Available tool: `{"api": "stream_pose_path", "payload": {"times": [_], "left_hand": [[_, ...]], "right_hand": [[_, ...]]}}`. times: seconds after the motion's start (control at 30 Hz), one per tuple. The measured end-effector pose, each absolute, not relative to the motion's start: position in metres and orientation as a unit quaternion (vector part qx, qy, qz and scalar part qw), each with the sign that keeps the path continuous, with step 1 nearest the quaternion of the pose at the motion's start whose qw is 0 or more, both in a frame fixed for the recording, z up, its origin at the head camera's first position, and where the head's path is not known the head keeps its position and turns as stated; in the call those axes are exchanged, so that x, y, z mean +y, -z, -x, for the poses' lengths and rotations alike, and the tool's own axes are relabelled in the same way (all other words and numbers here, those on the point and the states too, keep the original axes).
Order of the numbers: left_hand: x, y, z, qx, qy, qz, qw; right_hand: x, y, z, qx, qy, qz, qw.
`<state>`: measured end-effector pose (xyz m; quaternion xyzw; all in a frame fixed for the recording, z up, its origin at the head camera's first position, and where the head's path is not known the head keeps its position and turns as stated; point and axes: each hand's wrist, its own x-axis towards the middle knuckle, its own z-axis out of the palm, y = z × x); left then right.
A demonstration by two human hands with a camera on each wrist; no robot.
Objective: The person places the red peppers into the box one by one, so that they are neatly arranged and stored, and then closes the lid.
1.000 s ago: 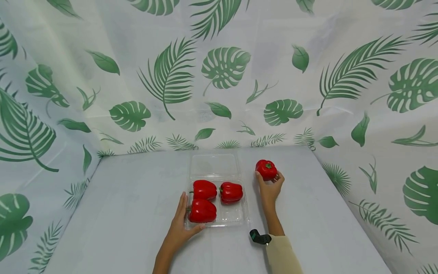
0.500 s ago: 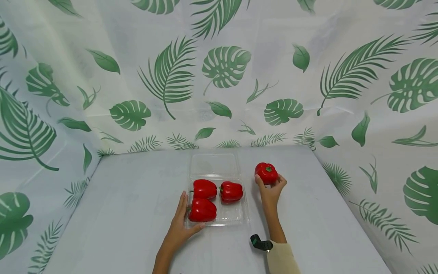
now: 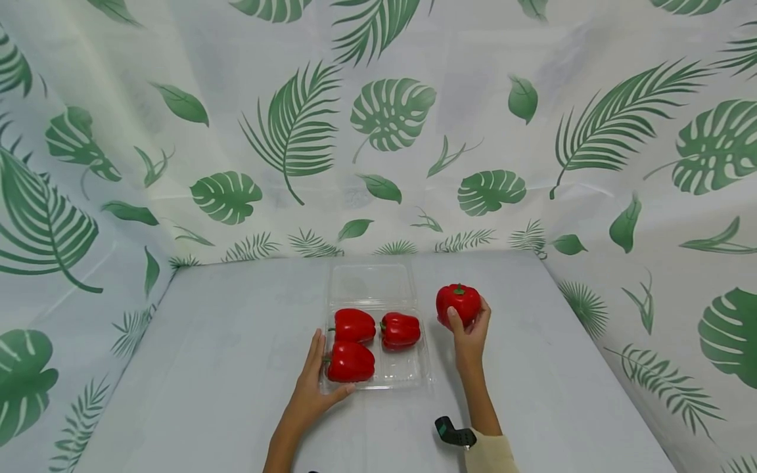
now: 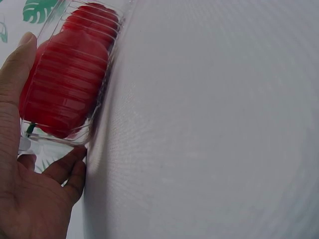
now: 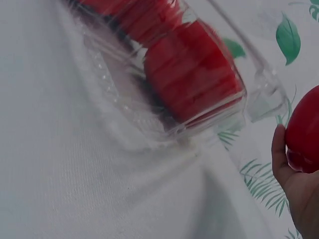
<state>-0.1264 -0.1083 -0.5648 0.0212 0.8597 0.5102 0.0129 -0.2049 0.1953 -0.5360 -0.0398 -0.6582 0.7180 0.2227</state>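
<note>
My right hand [image 3: 471,341] grips a red bell pepper [image 3: 458,302] to the right of a clear plastic clamshell container [image 3: 402,376]. That pepper's green stem points up, and the thumb lies on its near side. Inside the container's base are three more red bell peppers: a back left one [image 3: 355,324], a front left one [image 3: 351,362] and a back right one [image 3: 401,331]. The front right part holds none. My left hand [image 3: 309,393] touches the container's front left corner, fingers extended along its left side and thumb by the front edge. In the left wrist view, the thumb [image 4: 22,62] lies beside the ribbed wall.
The container's clear lid [image 3: 370,282] lies folded back flat behind the base. A white-covered table [image 3: 225,368] carries everything, with a leaf-printed sheet [image 3: 319,131] rising behind and at both sides. A black wrist camera [image 3: 454,433] sits on my right wrist.
My right hand has drawn the bell pepper slightly nearer, and the pepper has tipped so its stem now points upward. The left hand and the container stay put.
</note>
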Motion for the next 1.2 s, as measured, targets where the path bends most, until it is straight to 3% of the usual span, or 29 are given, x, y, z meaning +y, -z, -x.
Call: {"api": "stream_pose_path", "payload": {"times": [0.37,0.67,1.2], "left_hand": [[-0.107,0.563,0.126,0.862,-0.507,-0.021,0.015],[-0.106,0.564,0.126,0.864,-0.503,-0.027,0.004],[-0.106,0.565,0.125,0.861,-0.507,-0.029,0.006]], "right_hand": [[0.192,0.525,0.194,-0.559,-0.816,-0.026,0.146],[0.195,0.524,0.182,-0.661,-0.744,-0.027,0.096],[0.192,0.522,0.162,-0.787,-0.595,-0.132,0.096]]}}
